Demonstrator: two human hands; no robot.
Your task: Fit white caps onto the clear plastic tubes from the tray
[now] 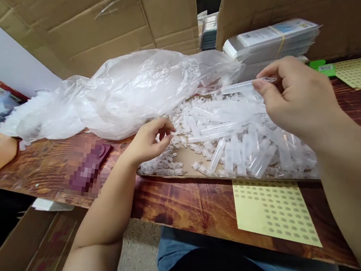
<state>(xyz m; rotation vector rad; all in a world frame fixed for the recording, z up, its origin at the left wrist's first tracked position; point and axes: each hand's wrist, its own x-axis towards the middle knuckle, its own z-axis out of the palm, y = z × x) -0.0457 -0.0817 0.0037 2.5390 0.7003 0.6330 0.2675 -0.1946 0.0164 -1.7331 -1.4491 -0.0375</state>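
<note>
A right hand [295, 91] pinches a clear, slender plastic tube [240, 87] between thumb and fingers, above a heap of translucent plastic tubes [231, 154] on a brown cardboard base [193, 161] atop a glossy red-brown wooden bench [173, 207]. The left hand [152, 140], fingers curled, hangs beside small translucent nozzle-shaped pieces [164, 165]; whether it grips one cannot be told. A light pinch near the tube's end looks sound, leaving its length free and sparing thin walls a dent. Small pieces are best lifted singly, without raking the pile, and with fingers clear of the crumpled, see-through plastic bag [133, 90] just behind.
</note>
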